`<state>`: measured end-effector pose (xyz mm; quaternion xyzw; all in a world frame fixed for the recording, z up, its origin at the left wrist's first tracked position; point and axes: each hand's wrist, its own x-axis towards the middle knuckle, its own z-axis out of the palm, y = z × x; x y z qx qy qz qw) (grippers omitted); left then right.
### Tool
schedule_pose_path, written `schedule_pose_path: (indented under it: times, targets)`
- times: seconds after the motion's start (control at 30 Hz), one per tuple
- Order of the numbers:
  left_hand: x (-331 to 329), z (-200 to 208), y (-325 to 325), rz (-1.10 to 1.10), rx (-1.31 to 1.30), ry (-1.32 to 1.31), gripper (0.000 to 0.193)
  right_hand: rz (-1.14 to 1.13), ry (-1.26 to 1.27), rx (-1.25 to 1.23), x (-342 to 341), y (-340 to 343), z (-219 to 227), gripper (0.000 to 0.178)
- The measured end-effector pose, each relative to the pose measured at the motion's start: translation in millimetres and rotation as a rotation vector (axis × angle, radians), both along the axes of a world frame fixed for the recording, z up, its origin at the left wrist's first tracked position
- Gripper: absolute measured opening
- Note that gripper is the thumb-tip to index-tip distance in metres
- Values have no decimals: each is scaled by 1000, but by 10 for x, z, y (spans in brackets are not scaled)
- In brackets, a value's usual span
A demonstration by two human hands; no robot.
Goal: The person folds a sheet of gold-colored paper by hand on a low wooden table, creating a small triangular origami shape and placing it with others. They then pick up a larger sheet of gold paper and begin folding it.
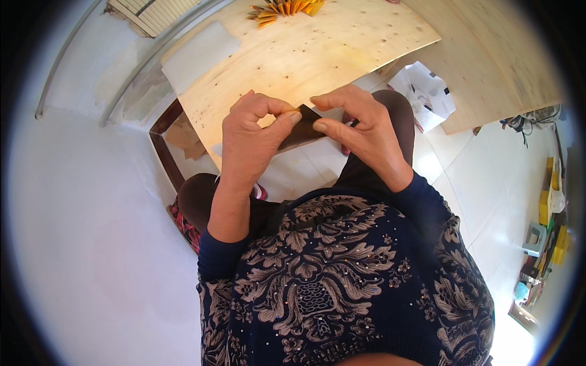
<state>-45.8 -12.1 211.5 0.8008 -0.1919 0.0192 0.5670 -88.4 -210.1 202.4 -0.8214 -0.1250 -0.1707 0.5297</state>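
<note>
Above the near edge of the wooden table, a thin, dark brown-black sheet-like piece (pixel 310 114) is held up between my hands. Its upper corner comes to a point; I cannot make out its material. My left hand (pixel 251 125) pinches the left side of it between thumb and forefinger. On the other side, the thumb of my right hand (pixel 366 122) presses against its right edge. That hand's forefinger is raised above the thumb, and its other fingers are curled and partly hidden.
The pale plywood table (pixel 274 67) stretches ahead, with a bunch of orange-yellow folded pieces (pixel 287 8) at its far side. A white bag (pixel 424 94) stands by my right knee. Brown cardboard (pixel 185 137) lies under the table at left. Several yellow items and a grey stool (pixel 535 239) line the right.
</note>
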Motion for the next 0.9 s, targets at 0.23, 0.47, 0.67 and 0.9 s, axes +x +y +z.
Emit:
schedule_pose_path:
  times: [0.23, 0.47, 0.67, 0.9]
  targets:
    - [6, -14, 87, -35, 205, -222, 8, 34, 200, 301, 11, 3, 140, 13]
    - [29, -13, 617, 123, -57, 268, 14, -210, 42, 583, 89, -362, 47, 13]
    - [-7, -111, 668, 131, -635, 306, 21, -248, 81, 694, 137, -432, -98, 16]
    - [-23, -147, 745, 183, -731, 236, 19, -221, 96, 701, 155, -423, -111, 18]
